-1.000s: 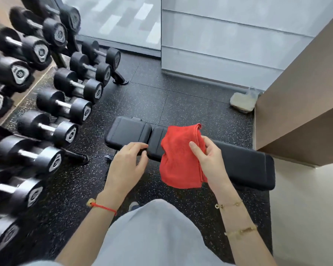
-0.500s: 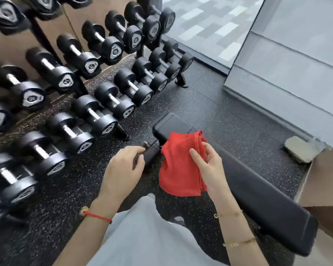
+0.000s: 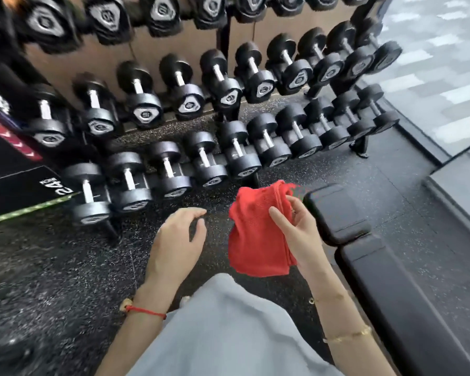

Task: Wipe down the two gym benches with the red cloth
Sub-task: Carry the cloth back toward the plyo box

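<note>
The right hand point(image 3: 300, 234) holds the red cloth point(image 3: 258, 229) in the air, with the thumb on the front face and the fingers curled around its right edge. The cloth hangs in loose folds, free from the floor and from the bench. The left hand point(image 3: 177, 242) is empty and half open at 9 o'clock from the cloth, near it but not touching, the fingers bent a little.

The bench point(image 3: 391, 289) lies at 3 o'clock and 4 o'clock from the cloth, a long black pad with a shorter seat pad at its upper end. Only 1 bench is in view; the second I cannot see. The dumbbells point(image 3: 228, 147) stand in rows on their rack from 10 o'clock to 1 o'clock.

The cloth looks light, soft and limp, probably terry, so it should bunch and not slide. I judge it is best gathered into a flat pad under the palm, not pinched by 1 edge. The bench pad looks smooth and firm, so the cloth should glide over it under even pressure.
</note>
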Motion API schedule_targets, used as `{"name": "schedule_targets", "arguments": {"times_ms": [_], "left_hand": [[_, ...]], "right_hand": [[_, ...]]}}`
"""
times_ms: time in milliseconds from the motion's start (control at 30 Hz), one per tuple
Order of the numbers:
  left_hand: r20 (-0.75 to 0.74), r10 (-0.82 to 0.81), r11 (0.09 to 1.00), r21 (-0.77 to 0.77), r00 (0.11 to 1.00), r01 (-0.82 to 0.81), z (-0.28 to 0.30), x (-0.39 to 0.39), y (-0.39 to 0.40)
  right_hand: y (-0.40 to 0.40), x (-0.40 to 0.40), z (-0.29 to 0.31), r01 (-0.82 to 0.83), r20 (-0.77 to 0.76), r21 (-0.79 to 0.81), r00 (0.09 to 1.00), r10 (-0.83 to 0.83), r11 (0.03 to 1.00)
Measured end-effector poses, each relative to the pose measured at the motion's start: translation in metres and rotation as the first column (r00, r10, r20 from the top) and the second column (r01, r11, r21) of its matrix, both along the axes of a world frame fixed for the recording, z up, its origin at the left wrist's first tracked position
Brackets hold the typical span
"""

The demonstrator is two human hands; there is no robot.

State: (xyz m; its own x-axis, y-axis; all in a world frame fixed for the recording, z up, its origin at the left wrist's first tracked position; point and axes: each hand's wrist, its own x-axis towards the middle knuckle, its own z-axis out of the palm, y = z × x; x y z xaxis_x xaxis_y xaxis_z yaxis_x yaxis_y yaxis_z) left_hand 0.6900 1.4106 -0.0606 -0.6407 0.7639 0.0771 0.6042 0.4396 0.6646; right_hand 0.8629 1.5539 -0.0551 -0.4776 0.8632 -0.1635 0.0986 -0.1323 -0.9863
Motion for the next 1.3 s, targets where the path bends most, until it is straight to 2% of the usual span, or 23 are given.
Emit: {"name": "schedule_targets", "arguments": {"times_ms": [267,467,733,900,1067,1200,1300], "left_hand": [[-0.094,0.168,0.985,-0.026,0.981,-0.171,0.0,-0.136,-0.098],[-0.132,0.316,0.946,-0.029,0.94,-0.323,0.003,-0.203,-0.164],[-0.118,0.575,0.813,-0.023,0.809,-0.581,-0.009,-0.255,-0.229],[-0.113,0.677,0.731,-0.017,0.727,-0.682,-0.013,-0.305,-0.243],[-0.148,0.747,0.654,-0.008,0.648,-0.756,-0.003,-0.374,-0.251],[-0.177,0.805,0.575,0.005,0.566,-0.818,0.006,-0.433,-0.262],[-0.178,0.83,0.539,0.015,0.528,-0.842,0.006,-0.476,-0.27]], "right_hand": [[-0.067,-0.163,-0.003,-0.191,-0.036,-0.022,0.981,0.19,0.981],[-0.107,-0.263,-0.002,-0.369,-0.061,-0.045,0.929,0.366,0.928],[-0.145,-0.378,-0.009,-0.628,-0.003,-0.026,0.778,0.628,0.778],[-0.161,-0.46,-0.012,-0.754,0.018,-0.008,0.657,0.754,0.657],[-0.172,-0.557,-0.009,-0.817,0.01,0.007,0.576,0.817,0.576],[-0.18,-0.635,-0.006,-0.864,0.048,0.081,0.502,0.863,0.498],[-0.191,-0.692,-0.004,-0.881,0.011,0.083,0.468,0.884,0.466]]}}
